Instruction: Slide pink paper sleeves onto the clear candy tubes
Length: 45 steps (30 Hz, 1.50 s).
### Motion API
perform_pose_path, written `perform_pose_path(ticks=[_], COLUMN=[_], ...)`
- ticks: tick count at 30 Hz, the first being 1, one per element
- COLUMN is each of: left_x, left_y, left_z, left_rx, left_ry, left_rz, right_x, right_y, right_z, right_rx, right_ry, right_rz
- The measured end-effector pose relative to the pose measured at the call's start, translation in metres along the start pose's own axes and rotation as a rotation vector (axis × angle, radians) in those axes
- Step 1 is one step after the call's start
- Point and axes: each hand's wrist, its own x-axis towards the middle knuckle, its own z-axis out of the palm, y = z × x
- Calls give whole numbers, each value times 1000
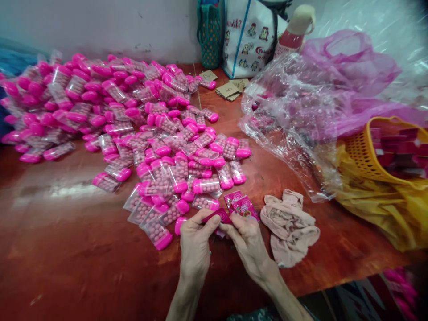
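Note:
Both my hands meet over the reddish-brown table (120,267), at the near edge of the pile. My left hand (197,234) pinches a dark pink printed packet (219,216) between thumb and fingers. On the packet's right side, the fingers of my right hand (245,236) close on its edge. Just beyond them lie more pink printed packets (245,206). Clear flat containers (174,211) with pink caps and small pink balls inside spread in a large heap from beside my left hand to the far left.
A crumpled beige cloth (290,227) lies right of my right hand. Further right are clear plastic wrap (284,120), a yellow basket (359,149) of pink packets and a yellow bag (381,209). Cardboard pieces (228,90), a white bag (249,40) and a bottle (294,33) stand or lie behind.

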Motion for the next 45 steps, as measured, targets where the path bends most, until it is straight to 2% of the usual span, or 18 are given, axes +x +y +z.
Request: perform_pose_path(ticks=[4, 8, 15, 20, 25, 33, 36, 42, 45], left_x=[1, 3, 2, 3, 7, 8, 8, 10, 10], left_y=[2, 6, 13, 13, 17, 12, 9, 18, 26], left_z=[-1, -4, -6, -8, -11, -17, -22, -30, -31], left_rx=[-23, -51, -113, -114, -102, -45, 45, 413, 531], left_ry=[39, 65, 61, 55, 107, 229, 256, 114, -69], left_rz=[0, -35, -132, -141, -34, 166, 263, 520, 544], right_x=[0, 2, 2, 2, 6, 10, 11, 13, 11], right_y=[-10, -11, -12, -12, -12, -13, -12, -10, -11], right_z=[-1, 7, 18, 14, 8, 6, 5, 5, 8], right_rx=[21, 24, -41, -63, -63, -154, -194, -241, -260], right_ry=[-40, 37, 47, 51, 128, 117, 100, 53, 12], right_rz=[19, 27, -104, -103, -37, -120, -145, -164, -173])
